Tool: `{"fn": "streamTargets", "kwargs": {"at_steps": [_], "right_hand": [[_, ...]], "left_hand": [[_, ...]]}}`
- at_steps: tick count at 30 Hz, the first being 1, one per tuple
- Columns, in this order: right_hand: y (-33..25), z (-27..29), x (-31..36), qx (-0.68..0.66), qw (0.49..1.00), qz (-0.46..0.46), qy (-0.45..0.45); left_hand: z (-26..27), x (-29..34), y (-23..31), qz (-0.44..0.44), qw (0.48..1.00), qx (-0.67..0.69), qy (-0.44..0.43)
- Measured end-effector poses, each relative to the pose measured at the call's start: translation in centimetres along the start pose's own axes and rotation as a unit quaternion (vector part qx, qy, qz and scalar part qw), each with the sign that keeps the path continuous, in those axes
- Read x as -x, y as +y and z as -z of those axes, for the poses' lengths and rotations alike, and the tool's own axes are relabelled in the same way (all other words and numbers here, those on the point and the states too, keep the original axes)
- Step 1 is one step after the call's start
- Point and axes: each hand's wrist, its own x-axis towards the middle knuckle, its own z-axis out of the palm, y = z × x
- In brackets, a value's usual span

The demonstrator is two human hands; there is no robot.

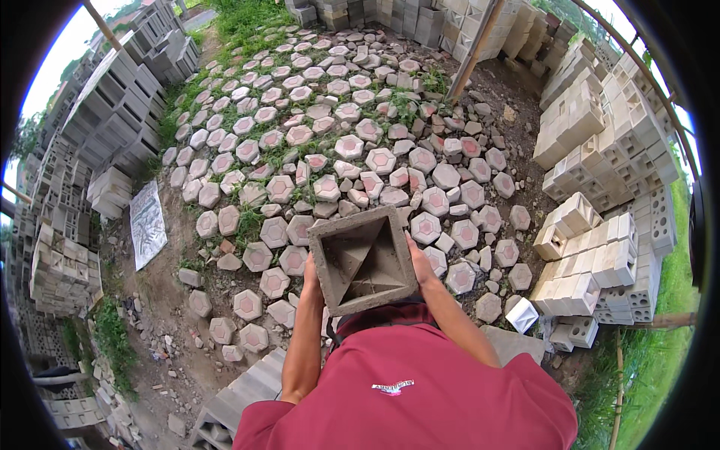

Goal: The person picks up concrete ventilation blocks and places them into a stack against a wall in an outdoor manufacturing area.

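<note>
A square grey-brown concrete vent block (363, 259) is held up in front of my body, its recessed side facing up. Inside its thick square rim, slanted faces meet along a diagonal ridge. My left hand (312, 279) presses against its left side and my right hand (424, 264) against its right side. Most of my fingers are hidden behind or under the block. Below and beyond it lie many hexagonal paving stones (349, 146) with pinkish centres, set loosely on soil and grass.
Pale hollow blocks (581, 259) are stacked on the right, beside a small white block (522, 315). Tall grey block stacks (112, 105) line the left, near a pale printed sheet (148, 225) on the ground. A wooden pole (475, 52) leans at the far right; broken stones lie around it.
</note>
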Motion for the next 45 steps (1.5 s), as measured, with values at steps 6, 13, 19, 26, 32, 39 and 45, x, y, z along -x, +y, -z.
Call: {"fn": "streamTargets", "kwargs": {"at_steps": [6,13,19,26,32,39,45], "right_hand": [[-2.5,-0.1,-9.9,0.035,0.999,-0.004,0.004],[-12.2,-3.1,-23.6,-0.026,0.996,0.020,-0.085],[-22.6,-4.0,-33.2,-0.038,0.997,0.003,-0.074],[-28.0,-3.8,-43.3,0.010,0.999,0.010,-0.036],[-35.4,-5.9,-47.5,0.085,0.993,0.072,0.047],[-45.7,-10.4,-63.4,-0.009,0.998,0.056,0.028],[-58.1,-15.2,-70.6,0.114,0.993,0.020,-0.004]], "left_hand": [[-1.7,-7.7,3.6,0.015,1.000,0.014,0.015],[-7.7,-21.6,10.4,0.024,0.999,0.016,0.032],[-15.2,-31.9,17.0,0.013,0.999,-0.017,0.029],[-20.5,-41.9,22.1,-0.005,0.999,-0.038,0.030],[-24.9,-52.7,26.0,0.032,0.999,-0.023,-0.009],[-30.9,-71.7,34.3,0.078,0.993,-0.037,-0.078],[-36.9,-83.7,43.8,0.138,0.980,-0.053,-0.130]]}}
